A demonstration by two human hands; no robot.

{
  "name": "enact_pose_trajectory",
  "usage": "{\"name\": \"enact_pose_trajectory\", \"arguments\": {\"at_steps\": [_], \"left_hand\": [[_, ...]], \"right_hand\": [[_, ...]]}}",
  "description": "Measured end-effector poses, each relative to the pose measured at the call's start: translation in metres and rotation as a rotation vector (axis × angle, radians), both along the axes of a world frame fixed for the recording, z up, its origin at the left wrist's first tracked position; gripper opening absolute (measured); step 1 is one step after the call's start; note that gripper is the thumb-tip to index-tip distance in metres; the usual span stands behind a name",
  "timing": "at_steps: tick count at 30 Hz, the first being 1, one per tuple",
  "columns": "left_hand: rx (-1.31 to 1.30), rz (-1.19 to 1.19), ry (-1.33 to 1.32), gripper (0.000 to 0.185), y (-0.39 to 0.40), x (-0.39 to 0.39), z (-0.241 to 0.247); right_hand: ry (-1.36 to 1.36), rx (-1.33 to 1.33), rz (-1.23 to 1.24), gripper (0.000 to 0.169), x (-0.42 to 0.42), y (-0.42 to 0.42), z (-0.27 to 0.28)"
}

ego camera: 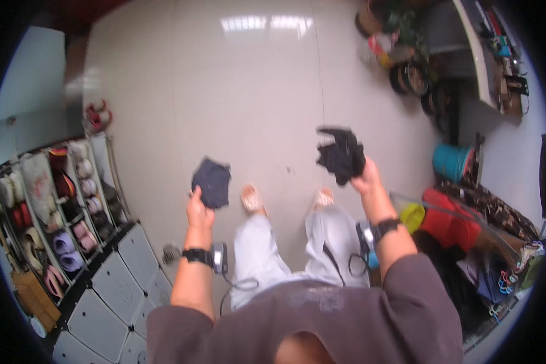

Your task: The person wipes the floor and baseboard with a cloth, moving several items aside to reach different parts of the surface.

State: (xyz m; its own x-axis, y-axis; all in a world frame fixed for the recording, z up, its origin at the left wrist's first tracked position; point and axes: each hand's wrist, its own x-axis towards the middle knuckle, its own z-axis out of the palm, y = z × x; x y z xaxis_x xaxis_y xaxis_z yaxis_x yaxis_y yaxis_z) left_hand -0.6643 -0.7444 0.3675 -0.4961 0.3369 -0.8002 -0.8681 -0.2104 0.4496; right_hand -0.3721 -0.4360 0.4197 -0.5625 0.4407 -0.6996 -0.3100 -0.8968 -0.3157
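My left hand (201, 213) grips the lower left edge of a small dark navy cloth (212, 183), which is spread fairly flat above the floor. Over on the right, a bunched black cloth (341, 157) is held at its lower right side by my right hand (367, 176). Its folds hang unevenly, with a strip sticking out at the top left. The two cloths are well apart, one on either side of my feet. What kind of cloth pieces they are cannot be made out. Each wrist wears a black strap with a small device and cable.
A shoe rack (68, 204) above white cabinet panels (102, 300) stands at my left. On the right are potted plants (409, 77), a desk (475, 50), a teal bucket (452, 163) and piled clothes (450, 220). Pale floor tiles (250, 100) stretch ahead of my slippers (252, 199).
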Motion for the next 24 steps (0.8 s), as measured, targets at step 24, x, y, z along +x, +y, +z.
{"name": "enact_pose_trajectory", "arguments": {"at_steps": [24], "left_hand": [[-0.119,0.212,0.102,0.028,0.246,-0.216,0.089]], "right_hand": [[-0.051,0.040,-0.002,0.026,-0.220,0.333,0.054]]}}
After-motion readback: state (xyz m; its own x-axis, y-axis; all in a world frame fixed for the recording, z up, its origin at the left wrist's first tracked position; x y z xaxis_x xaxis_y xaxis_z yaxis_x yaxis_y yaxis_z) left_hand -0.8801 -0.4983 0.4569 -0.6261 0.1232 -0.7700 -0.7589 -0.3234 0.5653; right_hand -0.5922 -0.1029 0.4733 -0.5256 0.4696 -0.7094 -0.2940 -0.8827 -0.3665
